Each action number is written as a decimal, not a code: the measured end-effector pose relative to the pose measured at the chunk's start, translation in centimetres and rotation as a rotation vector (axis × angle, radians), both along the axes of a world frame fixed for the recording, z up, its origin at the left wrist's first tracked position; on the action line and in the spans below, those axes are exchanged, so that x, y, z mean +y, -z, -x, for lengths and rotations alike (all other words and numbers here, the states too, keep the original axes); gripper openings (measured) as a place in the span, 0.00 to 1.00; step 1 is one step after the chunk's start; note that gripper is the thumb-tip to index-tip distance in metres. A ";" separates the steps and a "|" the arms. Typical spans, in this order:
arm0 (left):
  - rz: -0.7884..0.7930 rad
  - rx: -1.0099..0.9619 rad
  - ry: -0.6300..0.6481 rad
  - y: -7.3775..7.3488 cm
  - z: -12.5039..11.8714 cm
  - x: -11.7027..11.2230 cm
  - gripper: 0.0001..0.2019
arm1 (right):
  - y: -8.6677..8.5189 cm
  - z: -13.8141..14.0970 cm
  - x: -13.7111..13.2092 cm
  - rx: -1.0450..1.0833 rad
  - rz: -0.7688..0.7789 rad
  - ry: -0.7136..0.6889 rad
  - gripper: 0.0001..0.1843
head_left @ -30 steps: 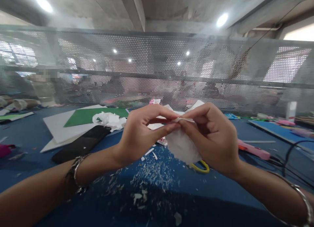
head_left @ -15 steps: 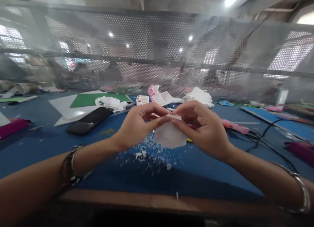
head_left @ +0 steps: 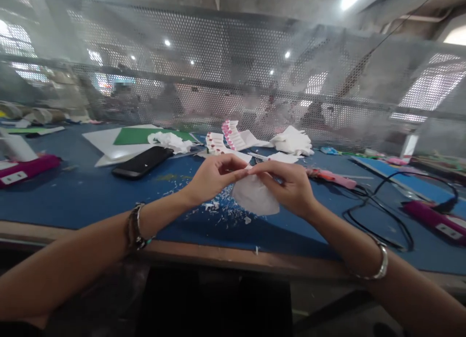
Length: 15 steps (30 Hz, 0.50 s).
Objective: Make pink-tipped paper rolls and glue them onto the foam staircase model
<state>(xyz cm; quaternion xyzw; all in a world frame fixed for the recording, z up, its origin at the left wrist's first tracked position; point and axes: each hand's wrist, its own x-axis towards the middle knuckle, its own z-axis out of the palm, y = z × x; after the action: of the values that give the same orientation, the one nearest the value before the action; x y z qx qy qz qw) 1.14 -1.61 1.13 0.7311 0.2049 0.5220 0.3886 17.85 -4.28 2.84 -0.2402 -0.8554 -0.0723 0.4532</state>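
Both hands are up over the middle of the blue worktop [head_left: 91, 196], a bit back from its front edge. The left hand [head_left: 214, 176] and right hand [head_left: 291, 189] meet fingertip to fingertip, each pinching the top edge of a rounded piece of thin white paper [head_left: 255, 198] between thumb and forefinger, and the rest of it hangs down in front of the right palm. Progress-wise, I'd say a fair bit of trimming is done, since a scatter of tiny white paper scraps [head_left: 222, 210] lies right under the hands. Finished-looking bits sit toward the back edge: white paper strips with pink tips [head_left: 229, 133] and a fluffy stack of cut white paper [head_left: 293, 142]. The held piece looks plain, no pink on it yet. A black phone [head_left: 142, 162] lies off to the left and a pink tool with a black cable [head_left: 331, 177] to the right.
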 end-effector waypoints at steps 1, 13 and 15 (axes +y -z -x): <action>0.015 0.000 0.005 0.1 0.0 0.1 0.05 | 0.1 -0.1 0.0 -0.011 0.006 0.008 0.12; 0.147 -0.051 0.093 0.6 -0.1 0.4 0.03 | 0.5 -0.7 0.6 -0.084 0.015 -0.042 0.07; 0.166 -0.042 0.090 0.7 -0.2 0.5 0.03 | 0.6 -0.6 0.7 -0.084 0.029 0.004 0.08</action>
<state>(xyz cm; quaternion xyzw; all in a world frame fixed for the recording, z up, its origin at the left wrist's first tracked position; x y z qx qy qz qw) 1.37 -1.14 0.42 0.6936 0.2061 0.5006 0.4752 18.47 -3.63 2.22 -0.2453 -0.8742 -0.0707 0.4132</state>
